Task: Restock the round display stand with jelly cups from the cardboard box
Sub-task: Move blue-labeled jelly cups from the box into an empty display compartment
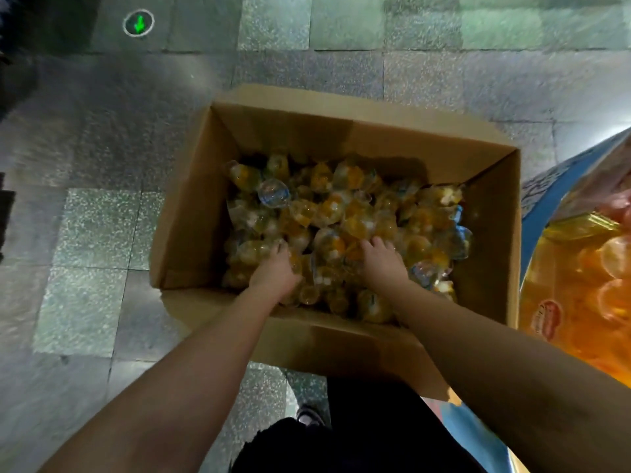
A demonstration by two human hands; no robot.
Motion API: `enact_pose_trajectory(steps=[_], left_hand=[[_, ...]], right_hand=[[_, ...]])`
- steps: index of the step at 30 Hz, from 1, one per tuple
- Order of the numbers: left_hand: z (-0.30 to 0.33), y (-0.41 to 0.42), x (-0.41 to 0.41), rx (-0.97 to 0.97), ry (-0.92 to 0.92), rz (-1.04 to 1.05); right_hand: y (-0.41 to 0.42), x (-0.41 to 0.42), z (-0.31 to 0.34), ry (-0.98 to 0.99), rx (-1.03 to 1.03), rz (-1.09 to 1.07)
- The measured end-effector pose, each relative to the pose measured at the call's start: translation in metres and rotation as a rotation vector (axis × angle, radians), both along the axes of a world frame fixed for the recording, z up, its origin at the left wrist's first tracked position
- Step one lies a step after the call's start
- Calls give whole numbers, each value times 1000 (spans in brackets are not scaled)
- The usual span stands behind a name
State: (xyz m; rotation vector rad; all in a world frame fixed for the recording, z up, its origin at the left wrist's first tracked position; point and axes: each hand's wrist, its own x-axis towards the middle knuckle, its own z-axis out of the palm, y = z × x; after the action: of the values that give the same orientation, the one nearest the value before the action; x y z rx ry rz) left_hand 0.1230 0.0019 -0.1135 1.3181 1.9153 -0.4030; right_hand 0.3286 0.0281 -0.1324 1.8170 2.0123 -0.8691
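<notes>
Dark clothing (358, 438), nearest the camera, bottom centre. A shoe (309, 416) shows just above it on the floor.

Two bare forearms reach forward into the cardboard box (191, 213).

Left hand (275, 271): palm down among the jelly cups (334, 213), fingers curled into the pile; whether it grips any one cup cannot be told.

Right hand (384, 259): palm down on the cups, fingers bent over them; grip likewise cannot be told. The two hands lie apart, side by side, at the near part of the pile.

Jelly cups: clear, orange-yellow filling, loose in a heap covering the box bottom.

Cardboard box: brown, flaps open, standing on the tiled floor (102, 233).

Round display stand (553, 206): right edge, just beside the box, blue rim, orange cups inside.

Green arrow marker (138, 23): on the floor, far left.
</notes>
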Motion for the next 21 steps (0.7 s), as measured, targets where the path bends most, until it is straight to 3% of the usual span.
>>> enact_pose_trajectory(steps=[5,10,18,21], left_hand=[[-8,-8,-4,55,1,-106],[14,-16,0,178,-72,-26],[79,-49,-8,353,-383,212],[100,-70,-8,376,-560,306]], right_hand=[[-1,4,-6,57,47,-31],[-5,9,0,119,-22,6],[-31,24,65,346,-45,-394],[-54,31,91,631,-146,-712]])
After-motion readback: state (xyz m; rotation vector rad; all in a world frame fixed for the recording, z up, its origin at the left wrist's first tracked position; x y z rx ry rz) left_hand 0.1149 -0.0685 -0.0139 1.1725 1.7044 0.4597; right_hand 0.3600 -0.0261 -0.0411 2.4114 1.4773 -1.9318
